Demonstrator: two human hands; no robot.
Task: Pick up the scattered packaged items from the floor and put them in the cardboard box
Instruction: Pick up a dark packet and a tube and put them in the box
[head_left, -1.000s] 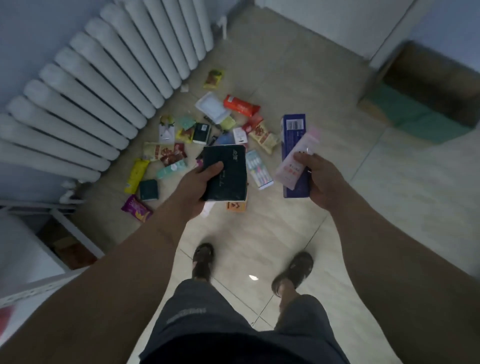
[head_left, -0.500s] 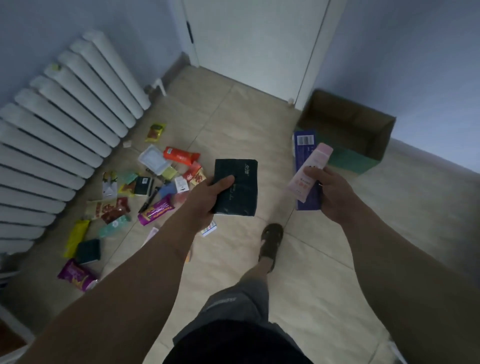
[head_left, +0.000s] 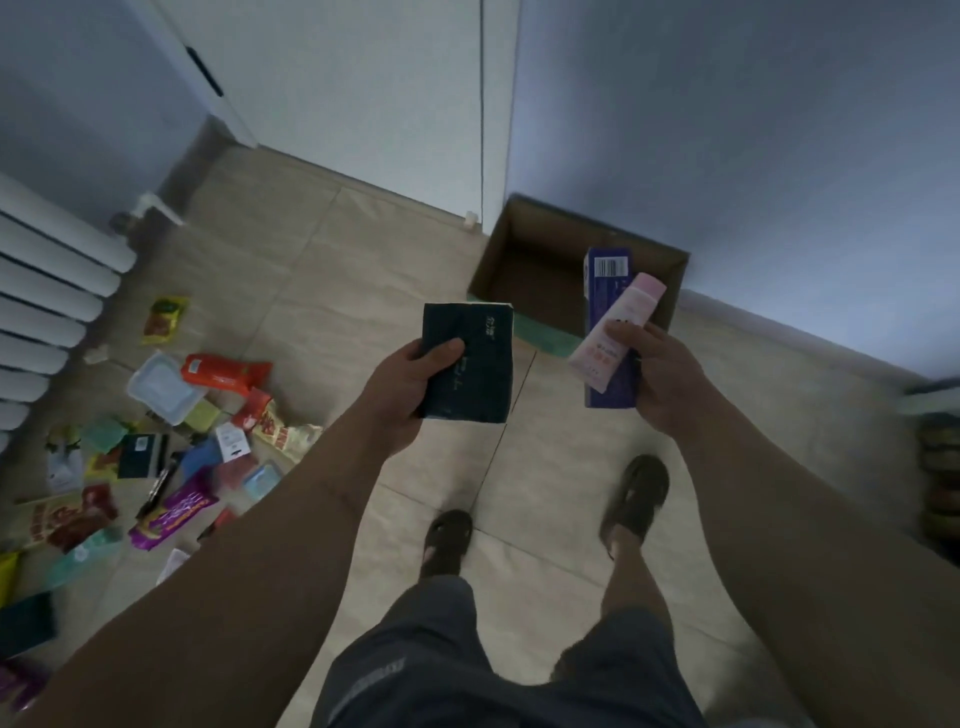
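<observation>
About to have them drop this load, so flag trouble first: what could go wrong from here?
1. The right hand pinches two things at once, a blue box and a pink tube; the tube lies loose on top and could slip before reaching the cardboard box.
2. The left hand holds the dark pack short of the box, so an early release likely lands it on the floor.

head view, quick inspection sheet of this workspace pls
surface: beige tiled floor, bare near the feet
job's things: open cardboard box by the wall; dark green packet, blue carton and pink tube in the hands
clutter: scattered packets lower left
hands: left hand grips the green packet; right hand grips carton and tube
cables: nothing seen
surroundings: white radiator, white door
</observation>
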